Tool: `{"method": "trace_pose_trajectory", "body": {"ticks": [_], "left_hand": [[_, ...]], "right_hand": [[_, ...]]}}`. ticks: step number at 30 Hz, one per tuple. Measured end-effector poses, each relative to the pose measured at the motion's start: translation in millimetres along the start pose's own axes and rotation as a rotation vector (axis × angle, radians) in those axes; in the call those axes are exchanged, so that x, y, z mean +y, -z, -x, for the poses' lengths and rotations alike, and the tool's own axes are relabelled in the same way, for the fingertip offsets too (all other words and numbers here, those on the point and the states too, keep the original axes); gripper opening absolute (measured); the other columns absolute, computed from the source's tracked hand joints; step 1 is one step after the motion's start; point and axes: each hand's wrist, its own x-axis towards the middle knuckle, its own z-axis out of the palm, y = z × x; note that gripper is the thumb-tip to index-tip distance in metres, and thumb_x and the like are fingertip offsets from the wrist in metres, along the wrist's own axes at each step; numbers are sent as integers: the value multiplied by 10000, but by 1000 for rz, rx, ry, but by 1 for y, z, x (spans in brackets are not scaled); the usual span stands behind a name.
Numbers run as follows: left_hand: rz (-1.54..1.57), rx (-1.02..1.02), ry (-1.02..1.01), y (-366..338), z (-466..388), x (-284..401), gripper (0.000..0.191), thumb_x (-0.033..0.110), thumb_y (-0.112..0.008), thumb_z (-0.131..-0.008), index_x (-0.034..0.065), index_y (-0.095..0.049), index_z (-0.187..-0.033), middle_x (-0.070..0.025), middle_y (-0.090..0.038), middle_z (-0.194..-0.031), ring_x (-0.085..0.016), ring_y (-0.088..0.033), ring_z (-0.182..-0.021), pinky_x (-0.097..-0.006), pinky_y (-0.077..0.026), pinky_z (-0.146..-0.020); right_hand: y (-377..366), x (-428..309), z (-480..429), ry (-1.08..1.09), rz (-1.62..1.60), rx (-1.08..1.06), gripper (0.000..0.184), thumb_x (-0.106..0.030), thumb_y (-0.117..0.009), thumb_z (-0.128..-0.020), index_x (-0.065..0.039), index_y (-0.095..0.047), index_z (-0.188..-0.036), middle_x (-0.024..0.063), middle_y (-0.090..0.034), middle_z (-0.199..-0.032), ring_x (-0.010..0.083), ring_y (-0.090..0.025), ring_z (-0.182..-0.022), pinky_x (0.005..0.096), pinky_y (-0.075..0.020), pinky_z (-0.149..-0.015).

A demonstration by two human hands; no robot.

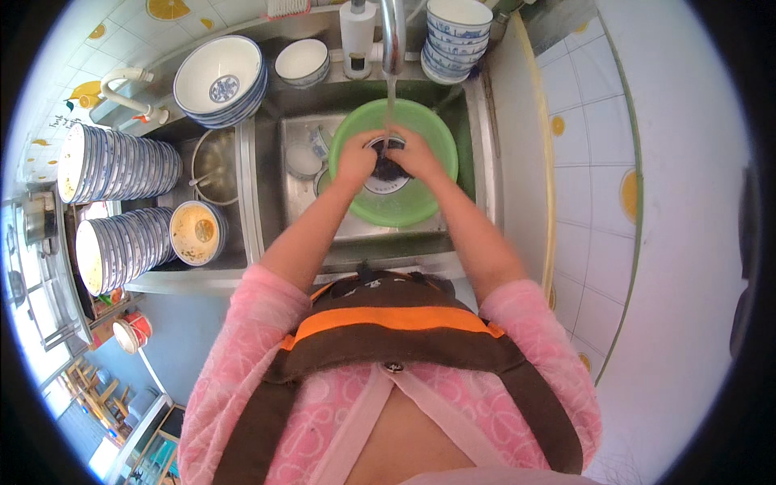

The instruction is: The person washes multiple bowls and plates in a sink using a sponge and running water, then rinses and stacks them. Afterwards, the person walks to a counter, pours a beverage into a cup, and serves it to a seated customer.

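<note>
Over a green plastic basin (394, 209) in the steel sink, my left hand (359, 159) and my right hand (417, 154) hold a white bowl (385, 185) with a patterned rim between them. A dark item (388, 165), perhaps a scrubbing pad or cloth, lies inside the bowl under my fingers; which hand grips it I cannot tell. Water runs from the chrome faucet (393, 36) between my hands. Small bowls (304, 160) lie on the sink floor left of the basin, partly hidden by it.
On the back ledge stand large bowls (218, 79), a small bowl (302, 60), a white pump bottle (357, 39) and stacked bowls (456, 42). The left sink holds a round container (217, 167), soiled bowls (197, 233) and long bowl rows (118, 163). A partition (524, 145) borders the right side.
</note>
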Motion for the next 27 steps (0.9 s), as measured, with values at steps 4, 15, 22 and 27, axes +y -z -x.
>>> {"method": "trace_pose_trajectory", "body": {"ticks": [4,15,22,27], "left_hand": [[297,162,-74,5,9,5,518,-48,-439,-705,31,-653,-1170,-116,-670,-1074,-230,-620,-987,-314,-481,-856],[-36,186,-243,4,-29,1,422,-81,-481,-675,36,-602,-1063,-38,-587,-971,-167,-550,-900,-283,-446,-799],[572,415,29,17,-32,-35,432,-47,-461,-767,16,-553,-1184,-134,-608,-1116,-268,-586,-1050,-367,-467,-929],[664,5,390,15,-9,-47,369,206,-583,-953,47,-505,-1276,-142,-612,-1188,-269,-648,-982,-443,-560,-815]], "right_hand": [[-6,8,3,-199,-605,145,576,-24,-653,-747,3,-506,-1303,139,-653,-1116,243,-624,-1034,356,-477,-934],[-11,0,-25,-75,-403,261,770,-55,-673,-737,-37,-350,-1436,212,-647,-1103,299,-671,-935,385,-532,-810],[-8,-4,44,-413,-1142,-153,506,-29,-579,-825,22,-483,-1319,209,-603,-1210,307,-643,-1029,341,-532,-880],[9,-41,66,240,-473,441,380,-86,-568,-896,31,-551,-1257,172,-569,-1286,297,-625,-1079,345,-500,-933]]}}
